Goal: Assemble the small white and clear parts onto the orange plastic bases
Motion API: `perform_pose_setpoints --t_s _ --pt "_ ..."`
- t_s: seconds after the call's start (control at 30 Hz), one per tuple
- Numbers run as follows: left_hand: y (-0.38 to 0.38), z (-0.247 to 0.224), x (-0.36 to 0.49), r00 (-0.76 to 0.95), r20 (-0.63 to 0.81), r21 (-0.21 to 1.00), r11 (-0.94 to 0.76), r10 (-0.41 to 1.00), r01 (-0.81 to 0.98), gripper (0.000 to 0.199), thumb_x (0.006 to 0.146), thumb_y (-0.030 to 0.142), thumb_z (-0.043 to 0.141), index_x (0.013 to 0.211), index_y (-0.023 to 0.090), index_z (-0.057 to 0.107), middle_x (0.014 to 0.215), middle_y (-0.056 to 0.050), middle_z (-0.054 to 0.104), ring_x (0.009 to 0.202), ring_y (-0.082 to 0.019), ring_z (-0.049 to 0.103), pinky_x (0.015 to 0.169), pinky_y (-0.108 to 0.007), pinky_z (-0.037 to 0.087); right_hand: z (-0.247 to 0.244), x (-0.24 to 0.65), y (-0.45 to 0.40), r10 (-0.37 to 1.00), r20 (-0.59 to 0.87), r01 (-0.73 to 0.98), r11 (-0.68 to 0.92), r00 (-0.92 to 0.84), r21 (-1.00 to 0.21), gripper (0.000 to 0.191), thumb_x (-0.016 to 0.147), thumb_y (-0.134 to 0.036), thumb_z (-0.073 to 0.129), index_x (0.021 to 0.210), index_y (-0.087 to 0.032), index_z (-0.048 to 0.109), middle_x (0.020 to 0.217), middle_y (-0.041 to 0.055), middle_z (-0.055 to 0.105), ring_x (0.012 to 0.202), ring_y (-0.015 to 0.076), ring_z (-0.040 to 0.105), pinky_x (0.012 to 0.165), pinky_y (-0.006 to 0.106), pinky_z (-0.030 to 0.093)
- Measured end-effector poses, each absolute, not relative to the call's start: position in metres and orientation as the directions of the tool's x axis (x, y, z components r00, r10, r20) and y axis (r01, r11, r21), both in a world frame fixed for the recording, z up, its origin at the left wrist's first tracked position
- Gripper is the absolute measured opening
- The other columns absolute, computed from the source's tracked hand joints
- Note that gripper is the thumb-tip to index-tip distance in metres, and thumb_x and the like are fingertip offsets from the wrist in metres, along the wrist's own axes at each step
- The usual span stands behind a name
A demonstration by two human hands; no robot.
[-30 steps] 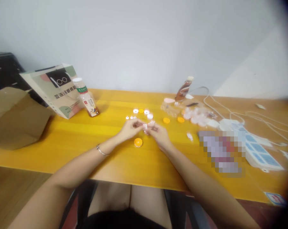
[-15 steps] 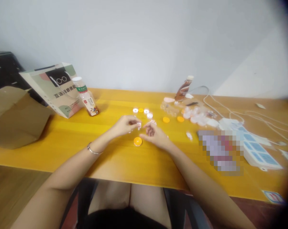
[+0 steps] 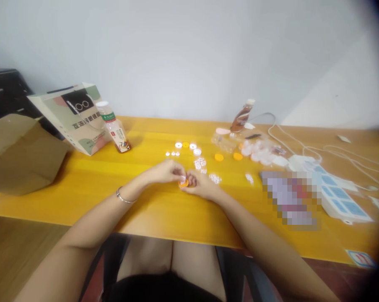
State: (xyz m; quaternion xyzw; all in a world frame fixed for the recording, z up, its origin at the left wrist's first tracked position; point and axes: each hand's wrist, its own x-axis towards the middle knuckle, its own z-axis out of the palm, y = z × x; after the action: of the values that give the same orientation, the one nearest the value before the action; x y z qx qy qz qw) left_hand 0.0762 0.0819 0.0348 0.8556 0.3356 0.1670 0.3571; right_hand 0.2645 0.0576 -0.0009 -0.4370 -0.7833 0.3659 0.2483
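My left hand (image 3: 170, 171) pinches a small white piece (image 3: 182, 179) over an orange cap (image 3: 183, 183) on the yellow table (image 3: 151, 218). From the right, my right hand (image 3: 199, 184) has its fingers closed on that cap's edge. Behind the hands stand white caps (image 3: 197, 152) and a yellow cap (image 3: 185, 145). Several tiny white pieces (image 3: 173, 154) lie in a row left of them. Small printed white squares (image 3: 199, 162) are scattered just beyond my right hand, with a further pile (image 3: 214, 179) to its right.
A bottle (image 3: 115, 130) and a paper bag (image 3: 79, 119) stand at the left, near a brown bag (image 3: 26, 155). Rightward are a dark drink bottle (image 3: 242, 116), orange caps (image 3: 237, 156), clear plastic pieces (image 3: 258, 152), cables, a blurred flat object (image 3: 292, 199) and a white-blue case (image 3: 340, 197).
Both hands have moved closer to me and together, onto the orange cap. My right hand's fingers have closed on it. The tiny white pieces and more printed squares are now uncovered.
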Motion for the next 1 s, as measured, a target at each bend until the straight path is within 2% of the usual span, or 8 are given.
perform_pose_setpoints --t_s 0.57,0.77,1.0 --pt "0.078 0.039 0.0806 0.719 0.082 0.677 -0.568 0.691 0.469 0.011 0.073 0.021 0.058 0.076 0.012 0.064 0.071 -0.002 0.065 0.064 -0.01 0.058 0.061 -0.018 0.041 -0.0008 0.2634 0.0585 0.873 0.039 0.508 0.319 -0.486 -0.8 0.021 0.062 -0.031 0.064 0.07 -0.019 0.049 0.057 -0.006 0.047 0.05 0.0077 0.043 0.047 0.02 0.033" --pt "0.0758 0.0384 0.0829 0.736 0.035 0.678 -0.557 0.676 0.48 0.011 0.074 0.021 0.056 0.077 0.012 0.063 0.074 -0.002 0.066 0.066 -0.01 0.058 0.063 -0.019 0.041 -0.0013 0.2639 0.0596 0.87 0.041 0.517 0.329 -0.491 -0.79 0.021 0.063 -0.031 0.063 0.07 -0.018 0.049 0.058 -0.0053 0.049 0.052 0.0083 0.045 0.049 0.021 0.034" --pt "0.0799 0.0404 0.0777 0.716 0.054 0.654 -0.567 0.696 0.501 0.012 0.076 0.02 0.053 0.082 0.012 0.061 0.076 -0.003 0.065 0.067 -0.01 0.058 0.062 -0.018 0.042 -0.0033 0.2644 0.0594 0.876 0.029 0.506 0.305 -0.482 -0.807 0.021 0.063 -0.032 0.063 0.071 -0.018 0.049 0.056 -0.0064 0.046 0.05 0.0074 0.042 0.047 0.02 0.033"
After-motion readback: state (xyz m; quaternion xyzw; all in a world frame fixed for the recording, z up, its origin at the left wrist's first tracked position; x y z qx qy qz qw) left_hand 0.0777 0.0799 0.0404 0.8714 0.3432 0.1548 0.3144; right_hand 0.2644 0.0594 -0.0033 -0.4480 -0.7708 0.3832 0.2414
